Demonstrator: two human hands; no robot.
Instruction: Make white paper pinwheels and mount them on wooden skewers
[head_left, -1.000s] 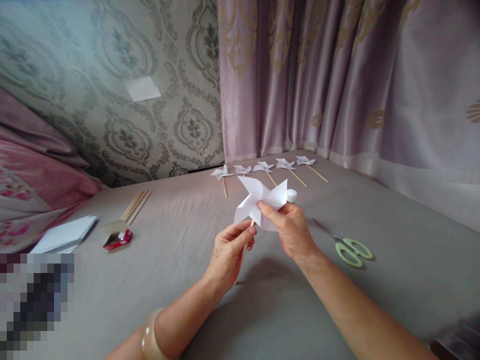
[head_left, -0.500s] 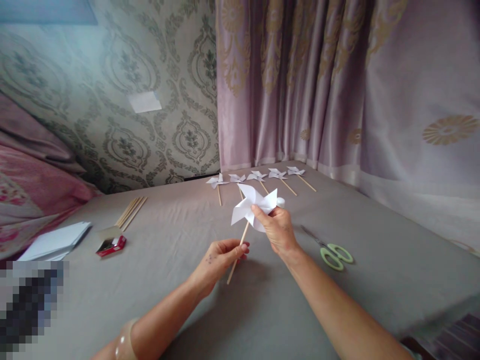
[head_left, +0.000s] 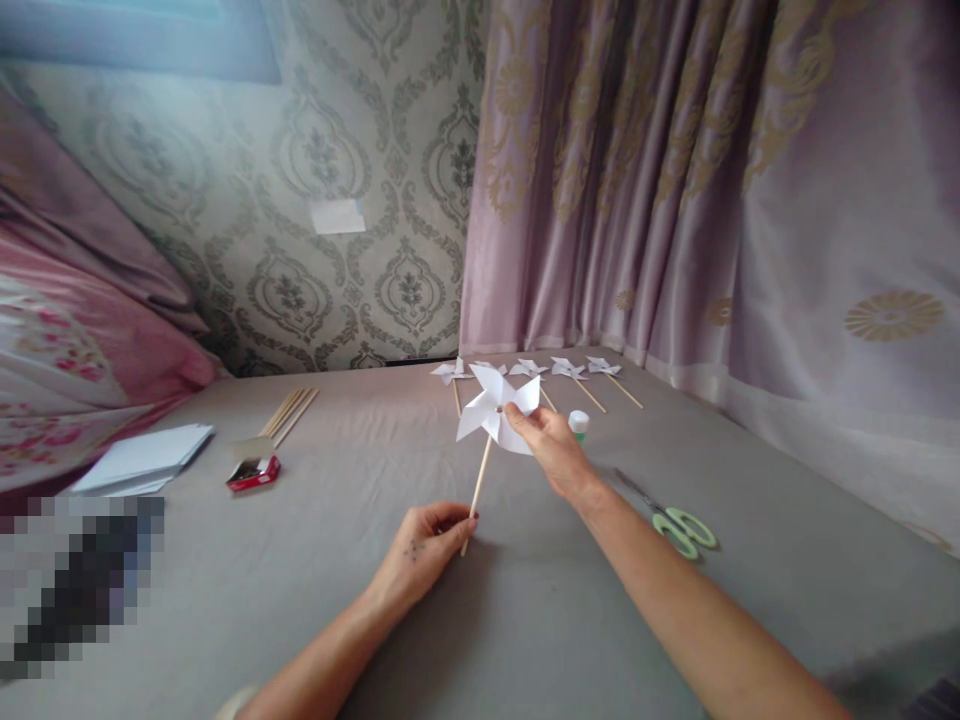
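The paper pinwheel [head_left: 489, 405] is held up over the grey cloth [head_left: 352, 450], its stick [head_left: 482, 478] slanting up and rightward from the left hand [head_left: 429, 540], fingers pinching near its lower end, to the right hand [head_left: 553, 445], nearer the hub, thumb and fingers gripping the paper.

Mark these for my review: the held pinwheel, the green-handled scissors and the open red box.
Held pinwheel [head_left: 489, 407]: head view, paper near its centre.
Green-handled scissors [head_left: 658, 512]: head view, where blades meet handles.
Open red box [head_left: 255, 481]: head view, its front wall.
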